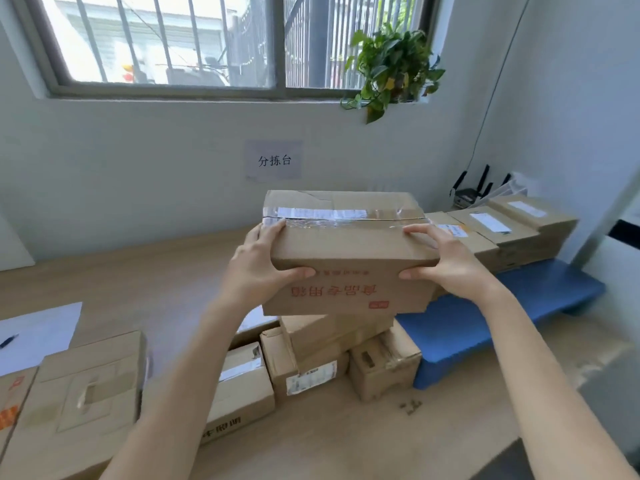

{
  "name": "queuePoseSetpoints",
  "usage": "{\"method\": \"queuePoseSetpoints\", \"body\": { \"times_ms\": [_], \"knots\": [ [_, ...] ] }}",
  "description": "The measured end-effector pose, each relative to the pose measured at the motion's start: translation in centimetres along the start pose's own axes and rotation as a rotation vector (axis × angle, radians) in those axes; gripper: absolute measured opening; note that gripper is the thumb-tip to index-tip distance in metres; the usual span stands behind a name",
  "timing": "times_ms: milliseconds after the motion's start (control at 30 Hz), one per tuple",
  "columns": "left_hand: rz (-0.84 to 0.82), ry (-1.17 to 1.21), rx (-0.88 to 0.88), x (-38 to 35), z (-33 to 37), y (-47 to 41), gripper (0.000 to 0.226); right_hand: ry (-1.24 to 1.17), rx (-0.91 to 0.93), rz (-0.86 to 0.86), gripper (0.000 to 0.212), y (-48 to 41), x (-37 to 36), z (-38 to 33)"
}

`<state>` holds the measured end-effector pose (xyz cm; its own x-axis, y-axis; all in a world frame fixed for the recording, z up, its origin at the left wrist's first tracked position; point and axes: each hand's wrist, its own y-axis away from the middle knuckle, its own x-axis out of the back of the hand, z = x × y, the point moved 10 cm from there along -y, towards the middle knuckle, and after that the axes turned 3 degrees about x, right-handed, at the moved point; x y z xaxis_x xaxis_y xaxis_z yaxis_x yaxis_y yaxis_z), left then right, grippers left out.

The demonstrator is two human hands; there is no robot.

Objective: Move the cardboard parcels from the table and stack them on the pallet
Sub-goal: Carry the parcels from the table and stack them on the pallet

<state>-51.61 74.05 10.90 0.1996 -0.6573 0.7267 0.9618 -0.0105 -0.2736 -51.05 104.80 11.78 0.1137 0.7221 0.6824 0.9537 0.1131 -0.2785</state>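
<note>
Gripping a taped parcel (346, 251) above the table (138, 271), both hands clasp its ends.

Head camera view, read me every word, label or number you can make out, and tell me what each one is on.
"分拣台": white paper sign on the wall under the window.
"食品专用箱", red and upside down, last character unsure: front of the held parcel, gripped by left hand and right hand.
Smaller red line above it: blurred.
Shipping labels on the pallet parcels and table parcels: unreadable.
</note>
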Motion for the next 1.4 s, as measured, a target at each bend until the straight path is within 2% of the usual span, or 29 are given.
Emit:
{"method": "queuePoseSetpoints", "body": {
  "times_ms": [267,533,733,1000,1400],
  "knots": [
    [-0.128,-0.008,-0.111,-13.5,12.9,-2.1,0.103,0.052,-0.096,0.042,0.074,2.8,13.1,12.2],
    [-0.223,-0.025,-0.031,-26.8,19.3,-1.3,0.103,0.081,-0.133,-0.09,0.073,2.7,19.8,24.8],
    [-0.25,-0.02,0.108,-33.4,19.3,1.2,0.102,0.042,-0.133,-0.265,0.068,1.9,18.4,32.2],
    [-0.233,-0.06,0.265,-38.0,16.4,3.6,0.103,-0.002,-0.108,-0.382,0.07,1.2,13.5,38.2],
    [-0.129,-0.165,0.35,-40.3,14.4,4.9,0.099,-0.055,-0.063,-0.397,0.074,-0.3,9.1,40.9]
  ]
}}
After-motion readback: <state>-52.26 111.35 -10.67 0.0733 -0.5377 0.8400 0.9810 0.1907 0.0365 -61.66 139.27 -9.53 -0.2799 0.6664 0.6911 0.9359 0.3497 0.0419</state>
